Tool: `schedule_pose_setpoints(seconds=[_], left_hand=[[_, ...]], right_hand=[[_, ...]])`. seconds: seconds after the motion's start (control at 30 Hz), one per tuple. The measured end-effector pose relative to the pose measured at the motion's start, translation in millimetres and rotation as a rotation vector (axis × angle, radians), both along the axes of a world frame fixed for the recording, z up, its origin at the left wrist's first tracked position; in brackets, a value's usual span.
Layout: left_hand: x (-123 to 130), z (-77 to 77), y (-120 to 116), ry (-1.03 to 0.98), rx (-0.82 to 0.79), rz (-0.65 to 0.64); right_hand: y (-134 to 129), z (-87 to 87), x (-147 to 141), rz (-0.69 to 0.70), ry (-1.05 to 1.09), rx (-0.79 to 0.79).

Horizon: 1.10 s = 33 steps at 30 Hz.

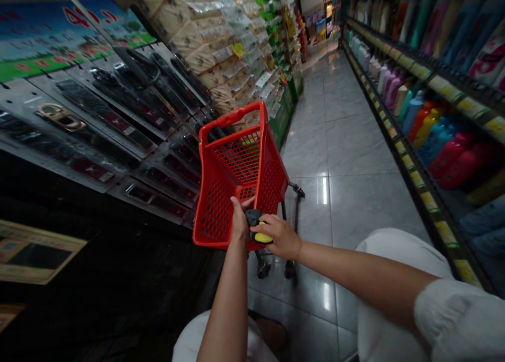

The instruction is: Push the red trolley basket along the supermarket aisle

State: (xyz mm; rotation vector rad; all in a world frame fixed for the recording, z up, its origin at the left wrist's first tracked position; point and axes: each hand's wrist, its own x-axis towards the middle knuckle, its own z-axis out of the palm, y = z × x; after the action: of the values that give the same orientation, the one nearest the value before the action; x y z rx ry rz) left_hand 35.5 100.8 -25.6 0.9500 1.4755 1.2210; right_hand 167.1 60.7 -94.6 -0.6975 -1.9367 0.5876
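In front of me is a small black-and-yellow object (261,237) whose exact kind I cannot make out. My right hand (281,235) is closed around its right side, fingers curled over the yellow part. Against its black left end, my left hand (239,220) holds it with the thumb raised and the fingers partly behind it. Just beyond both hands stands a red plastic shopping cart (272,185) with meshed walls; the part of its basket that shows has no goods in it.
On the left hangs a rack of packaged belts (114,120) under a price banner (79,30). Bagged goods (205,41) are stacked behind the cart. Shelves of bottles (426,120) line the right side. A grey tiled aisle (355,141) runs ahead between them.
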Motion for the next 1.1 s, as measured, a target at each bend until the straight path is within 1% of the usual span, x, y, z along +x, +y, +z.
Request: schedule_pose_setpoints(seconds=[0.03, 0.1, 0.13, 0.23, 0.3, 0.33, 0.4, 0.47, 0.53, 0.6, 0.63, 0.7, 0.83, 0.9, 0.93, 1.0, 1.1], left_hand=[[0.6, 0.1, -0.4, -0.006, 0.001, 0.005], [2.8, 0.0, -1.3, -0.027, 0.023, 0.02], [4.1, 0.0, -1.7, -0.049, 0.032, 0.002], [6.6, 0.1, -3.0, -0.136, 0.029, -0.103], [7.0, 0.1, -3.3, -0.167, 0.025, -0.137], [6.7, 0.0, -3.0, -0.169, 0.032, -0.137], [5.3, -0.7, -1.8, -0.151, 0.06, -0.129], [3.1, -1.7, -0.2, -0.121, 0.08, -0.12], [0.6, -2.6, 1.1, -0.095, 0.074, -0.104], [-1.1, -3.3, 1.5, -0.081, 0.056, -0.098], [-1.5, -3.7, 1.3, -0.079, 0.052, -0.104], [-0.7, -4.4, 0.6, -0.086, 0.064, -0.131], [3.9, -5.6, -0.5, -0.145, 0.083, -0.186], [5.3, -6.0, -0.3, -0.158, 0.085, -0.194], [5.3, -6.1, 0.0, -0.154, 0.09, -0.191], [4.1, -6.6, 1.0, -0.126, 0.107, -0.173], [2.0, -7.3, 3.3, -0.06, 0.108, -0.124]], right_hand=[[2.4, 1.0, 1.4, -0.002, 0.028, -0.009], [18.1, 6.1, 4.6, -0.057, 0.113, -0.058], [29.5, 9.2, 5.9, -0.107, 0.167, -0.097], [63.2, 15.2, 5.5, -0.278, 0.309, -0.248], [73.9, 14.7, 1.1, -0.328, 0.345, -0.316], [73.8, 13.5, -1.7, -0.332, 0.344, -0.33], [62.9, 10.6, -6.1, -0.316, 0.296, -0.323], [42.6, 8.5, -6.8, -0.278, 0.176, -0.282], [21.8, 7.9, -3.2, -0.21, 0.021, -0.217], [9.5, 9.0, 3.0, -0.153, -0.097, -0.156], [8.6, 10.3, 6.3, -0.145, -0.133, -0.141], [17.9, 14.4, 12.0, -0.189, -0.16, -0.155], [60.1, 26.6, 16.1, -0.355, -0.109, -0.291], [74.5, 30.9, 13.5, -0.382, -0.078, -0.338], [76.8, 31.7, 11.3, -0.382, -0.073, -0.35], [70.0, 30.5, 6.2, -0.375, -0.088, -0.355], [37.0, 22.1, -1.0, -0.323, -0.129, -0.316]])
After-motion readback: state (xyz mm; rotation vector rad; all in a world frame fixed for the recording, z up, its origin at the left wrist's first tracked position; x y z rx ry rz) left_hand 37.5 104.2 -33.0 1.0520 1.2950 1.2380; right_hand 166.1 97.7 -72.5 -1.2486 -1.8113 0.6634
